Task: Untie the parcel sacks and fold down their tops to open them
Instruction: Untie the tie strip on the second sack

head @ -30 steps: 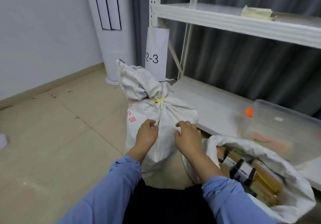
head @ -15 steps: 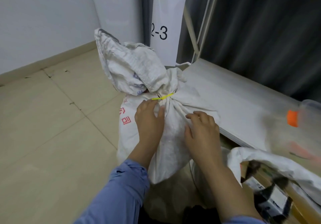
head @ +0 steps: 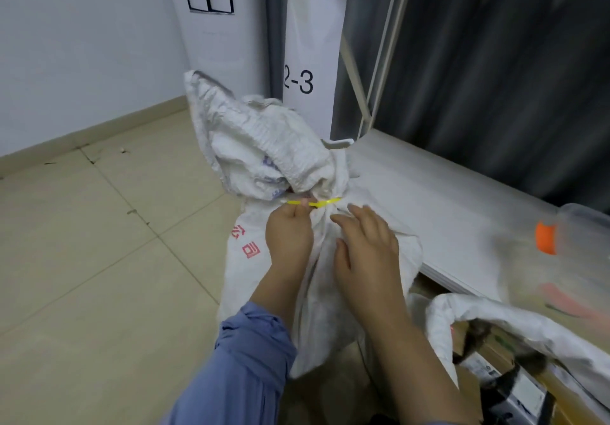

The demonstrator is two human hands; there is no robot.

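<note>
Change since earlier: both hands are found higher on the tied white woven parcel sack than half a second before; the left hand has been brought up from just under the neck to the thin yellow plastic tie, and the right hand has been moved closer to the gathered neck.
Left hand: fingers are curled, and the left end of the yellow plastic tie appears to be pinched between thumb and fingertip.
Right hand: fingers are held spread and fairly straight, laid on the bunched cloth just below the tie; nothing is gripped.
Tied sack: it is stood upright on the beige tiled floor, against the front edge of the low white shelf board; its crumpled top is flopped over to the left above the tie.
Tie: it is still wrapped tight around the neck, so this sack is judged not yet opened.
Second sack: a white woven sack with its top rolled down is seen at lower right, with cardboard parcels showing inside; it is judged already done.
Progress: one sack is open and one is being untied; loosening the tie, pulling it off and folding the top down are left.
Other sacks: none can be seen beyond these two.
</note>
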